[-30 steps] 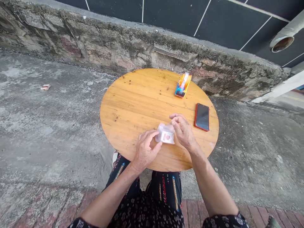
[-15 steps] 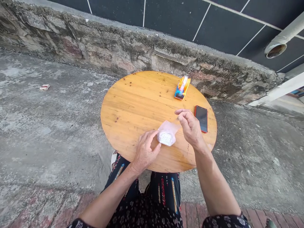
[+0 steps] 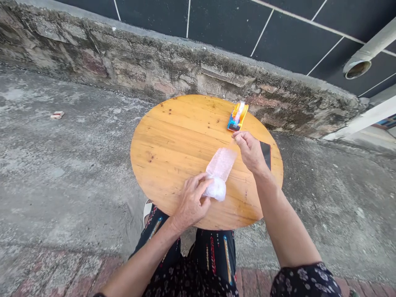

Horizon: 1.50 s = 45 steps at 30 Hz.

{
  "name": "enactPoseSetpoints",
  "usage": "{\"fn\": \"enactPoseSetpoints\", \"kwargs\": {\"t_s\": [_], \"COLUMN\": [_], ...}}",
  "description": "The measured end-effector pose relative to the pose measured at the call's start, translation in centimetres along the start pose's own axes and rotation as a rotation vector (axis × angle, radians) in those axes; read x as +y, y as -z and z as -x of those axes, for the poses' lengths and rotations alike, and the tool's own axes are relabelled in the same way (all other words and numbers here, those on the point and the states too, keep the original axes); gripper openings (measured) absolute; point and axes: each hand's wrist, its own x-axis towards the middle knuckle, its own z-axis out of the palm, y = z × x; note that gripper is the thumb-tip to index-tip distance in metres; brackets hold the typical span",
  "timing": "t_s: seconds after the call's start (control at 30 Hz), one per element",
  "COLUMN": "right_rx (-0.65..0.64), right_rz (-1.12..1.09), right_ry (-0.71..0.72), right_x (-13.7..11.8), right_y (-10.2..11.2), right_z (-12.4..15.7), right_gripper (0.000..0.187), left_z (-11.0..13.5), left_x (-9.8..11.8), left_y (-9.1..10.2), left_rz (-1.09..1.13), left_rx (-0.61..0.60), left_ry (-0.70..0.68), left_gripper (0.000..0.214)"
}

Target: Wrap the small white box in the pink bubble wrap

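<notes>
On the round wooden table lies a small bundle in whitish bubble wrap (image 3: 216, 189), its loose end (image 3: 221, 161) unrolled away from me toward the upper right. My left hand (image 3: 193, 198) holds the bundle's left side, fingers on top and thumb low at its near edge. Above the loose end, my right hand (image 3: 249, 150) is closed in a pinch on a thin strip of clear tape (image 3: 232, 143), which runs down to the wrap's far end. What is inside the bundle is hidden.
A yellow and blue tape dispenser (image 3: 237, 117) stands near the far edge of the wooden table (image 3: 173, 140). Behind my right hand, a phone (image 3: 266, 154) is partly covered. A stone wall base (image 3: 139, 70) runs close behind the table.
My right hand has moved away from me, and the wrap's loose end is longer. The bundle has turned and come slightly nearer; its white printed face no longer shows. My left fingers now reach over it.
</notes>
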Motion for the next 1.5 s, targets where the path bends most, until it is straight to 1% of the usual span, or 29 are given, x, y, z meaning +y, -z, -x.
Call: {"fn": "enactPoseSetpoints", "kwargs": {"t_s": [0.2,0.4,0.5,0.6,0.7,0.77,0.83,0.9,0.97,1.03,1.07,1.1,1.13,1.17,1.2,1.27,1.3,1.4,1.5], "right_rx": [-0.016,-0.094,-0.131,-0.129,-0.081,-0.077,-0.112,-0.165,-0.245,-0.316,-0.345,-0.368,-0.389,-0.410,-0.429,-0.459,-0.466,-0.443,-0.402], "right_rz": [0.092,0.306,0.357,0.396,0.422,0.434,0.491,0.645,0.771,0.857,0.888,0.912,0.930,0.944,0.954,0.971,0.979,0.995,0.979], "right_ry": [-0.059,-0.235,-0.279,-0.305,-0.302,-0.286,-0.262,-0.245,-0.215,-0.204,-0.207,-0.215,-0.228,-0.241,-0.251,-0.264,-0.266,-0.278,-0.302], "right_x": [2.4,5.0,5.8,6.0,5.1,3.6,1.4,-0.9,-2.9,-4.2,-4.5,-4.7,-4.8,-4.8,-4.8,-4.7,-4.7,-4.3,-3.6], "right_y": [-0.7,-2.2,-3.1,-3.1,-2.2,-1.6,-1.3,-1.4,-1.8,-2.3,-2.4,-2.6,-2.7,-2.9,-3.1,-3.4,-3.6,-3.6,-3.1], "right_z": [-1.8,-2.7,-3.3,-3.9,-3.9,-3.2,-2.2,-1.2,-0.4,0.0,0.2,0.3,0.4,0.6,0.7,1.0,1.1,1.3,1.4], "right_gripper": [0.021,0.019,0.019,0.020,0.020,0.021,0.022,0.026,0.031,0.033,0.035,0.036,0.037,0.039,0.040,0.042,0.040,0.028,0.023], "left_z": [0.0,0.0,-0.1,-0.2,-0.2,0.0,0.2,0.4,0.1,-1.0,-2.0,-3.2,-4.6,-6.2,-7.8,-11.0,-12.3,-14.9,-15.6], "left_x": [-0.2,-0.2,-0.2,-0.2,-0.1,0.1,0.3,0.4,0.2,-0.2,-0.5,-0.8,-1.2,-1.7,-2.1,-3.1,-3.5,-4.6,-5.1], "left_y": [-0.2,-0.4,-0.4,-0.3,-0.2,-0.2,-0.1,0.1,0.7,1.6,2.1,2.6,2.9,3.0,2.9,1.9,1.0,-1.7,-3.6], "left_rz": [-0.025,-0.036,-0.033,-0.031,-0.008,0.030,0.073,0.136,0.272,0.455,0.530,0.560,0.550,0.505,0.428,0.194,0.162,0.125,0.120], "left_rx": [0.007,0.004,0.006,0.006,0.011,0.032,0.066,0.105,0.130,0.156,0.179,0.214,0.238,0.231,0.182,-0.052,-0.109,-0.185,-0.196], "left_ry": [-0.014,-0.023,-0.022,-0.017,0.003,0.016,0.022,0.051,0.155,0.320,0.402,0.460,0.482,0.482,0.483,0.520,0.527,0.529,0.521], "left_gripper": [0.053,0.050,0.050,0.049,0.049,0.051,0.053,0.055,0.053,0.046,0.041,0.036,0.033,0.031,0.030,0.030,0.032,0.037,0.039]}}
